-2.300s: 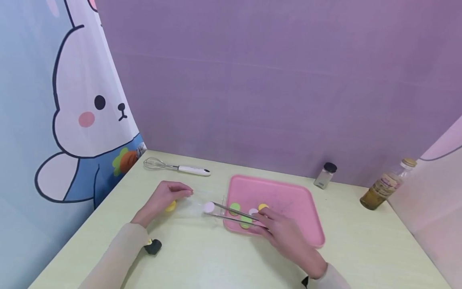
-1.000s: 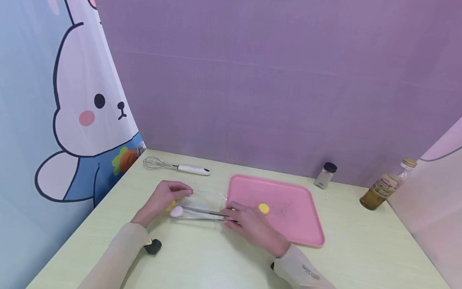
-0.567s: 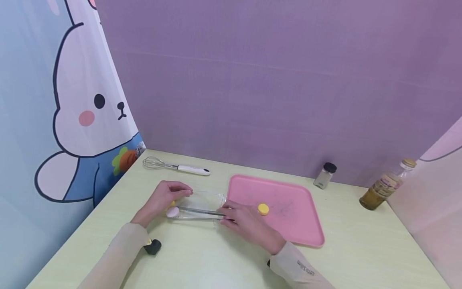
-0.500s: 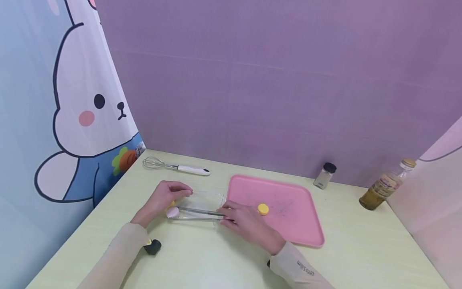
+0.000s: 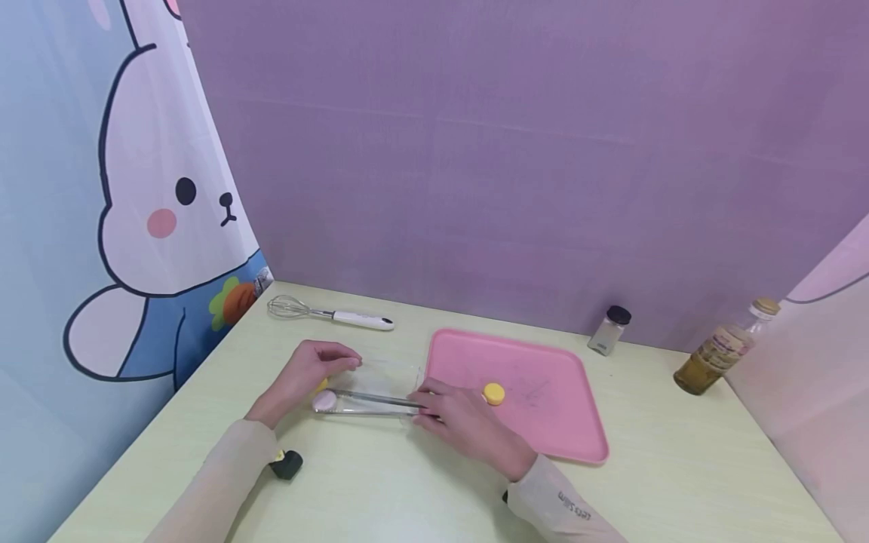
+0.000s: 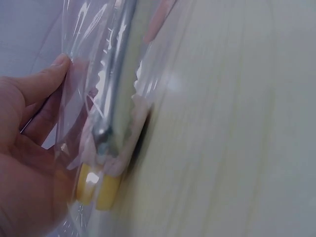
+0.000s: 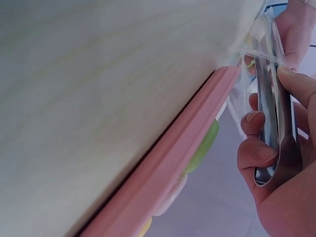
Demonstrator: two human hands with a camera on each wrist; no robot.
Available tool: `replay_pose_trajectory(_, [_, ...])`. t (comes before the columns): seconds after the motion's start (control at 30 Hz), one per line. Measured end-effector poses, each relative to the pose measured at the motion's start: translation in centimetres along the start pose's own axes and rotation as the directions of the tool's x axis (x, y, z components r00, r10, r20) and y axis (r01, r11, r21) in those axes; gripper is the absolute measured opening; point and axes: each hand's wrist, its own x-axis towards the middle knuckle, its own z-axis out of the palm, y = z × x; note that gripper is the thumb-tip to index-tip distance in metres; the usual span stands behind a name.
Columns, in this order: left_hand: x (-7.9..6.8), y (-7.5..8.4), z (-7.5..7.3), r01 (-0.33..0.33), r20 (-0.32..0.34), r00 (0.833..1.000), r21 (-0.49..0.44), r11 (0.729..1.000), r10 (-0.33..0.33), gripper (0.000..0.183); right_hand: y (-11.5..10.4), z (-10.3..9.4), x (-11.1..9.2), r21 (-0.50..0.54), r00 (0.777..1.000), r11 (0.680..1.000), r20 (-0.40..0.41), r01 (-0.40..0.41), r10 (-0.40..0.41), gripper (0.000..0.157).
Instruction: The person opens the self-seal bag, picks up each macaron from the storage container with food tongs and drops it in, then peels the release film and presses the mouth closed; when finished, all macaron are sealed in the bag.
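Note:
My left hand [image 5: 305, 377] pinches the upper edge of a clear plastic bag [image 6: 81, 29] between thumb and fingers. In my right hand [image 5: 468, 422] I grip metal tongs [image 5: 380, 398], which reach leftward into the bag. At the tongs' tips, inside the bag, is a lilac macaron [image 5: 324, 400]. A yellow macaron [image 6: 107, 192] lies deeper in the bag, partly hidden by my left hand in the head view. On the pink tray [image 5: 475, 347] sits another yellow macaron [image 5: 493, 393]. The right wrist view also shows a green macaron [image 7: 203, 145] and a pale pink macaron [image 7: 170, 195] there.
A whisk [image 5: 360, 320] lies behind my left hand, near the back edge of the table [image 5: 380, 483]. Beyond the tray stand a small black-capped jar [image 5: 609, 332] and a corked glass bottle [image 5: 720, 351]. A dark object [image 5: 287, 465] is by my left sleeve.
My right hand has moved left, carrying the tongs and lilac macaron from the bag's mouth deep inside. Over the last half second both hands stay almost still. The green macarons are now hidden in the head view.

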Motion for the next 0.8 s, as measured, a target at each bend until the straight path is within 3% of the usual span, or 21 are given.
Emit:
replay_pose_trajectory(0.43, [0.0, 0.0, 0.0, -0.005, 0.005, 1.000, 0.004, 1.000, 0.005, 0.025, 0.7, -0.5, -1.1, -0.042, 0.998, 0.998, -0.048, 0.047, -0.049, 0.029])
replay_pose_trajectory(0.63, [0.0, 0.0, 0.0, 0.002, 0.004, 1.000, 0.005, 1.000, -0.002, 0.026, 1.4, -1.3, -2.3, 0.013, 1.000, 1.000, -0.029, -0.008, 0.008, 0.031])
replay_pose_trajectory(0.8, [-0.1, 0.1, -0.1, -0.007, 0.002, 1.000, 0.009, 1.000, 0.007, 0.028, 2.0, -1.8, -3.7, -0.027, 0.999, 0.999, -0.029, -0.036, 0.035, 0.032])
